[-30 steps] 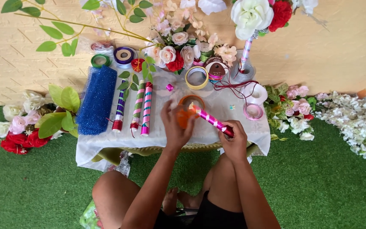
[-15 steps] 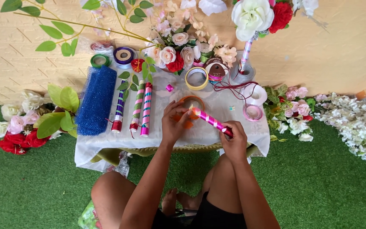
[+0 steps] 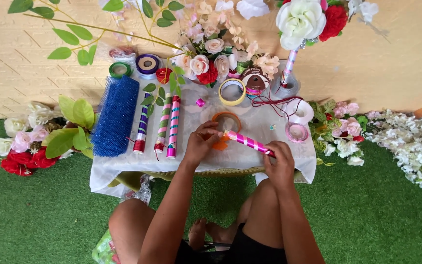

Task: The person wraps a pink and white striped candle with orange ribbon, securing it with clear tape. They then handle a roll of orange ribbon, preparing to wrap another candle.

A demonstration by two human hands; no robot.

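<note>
A pink stick wrapped in a white spiral ribbon (image 3: 248, 142) lies slanted above the low table's cloth. My right hand (image 3: 279, 164) grips its lower right end. My left hand (image 3: 202, 143) pinches its upper left tip, fingers closed, and also touches a bit of orange ribbon (image 3: 220, 144). Just behind that tip sits an orange tape roll (image 3: 226, 118). Three finished wrapped sticks (image 3: 164, 127), purple, green-pink and pink-blue, lie side by side to the left.
A white-clothed table (image 3: 118, 168) carries blue mesh (image 3: 116, 116), a yellow tape ring (image 3: 232, 91), green and purple rolls (image 3: 134, 66), pink ribbon rolls (image 3: 297, 132) and a flower arrangement (image 3: 206, 61). Artificial flowers (image 3: 23, 144) lie on green turf at both sides. My knees are under the front edge.
My left hand moved down from the orange roll to the stick's upper tip. The stick has stayed at nearly the same slant in my right hand.
</note>
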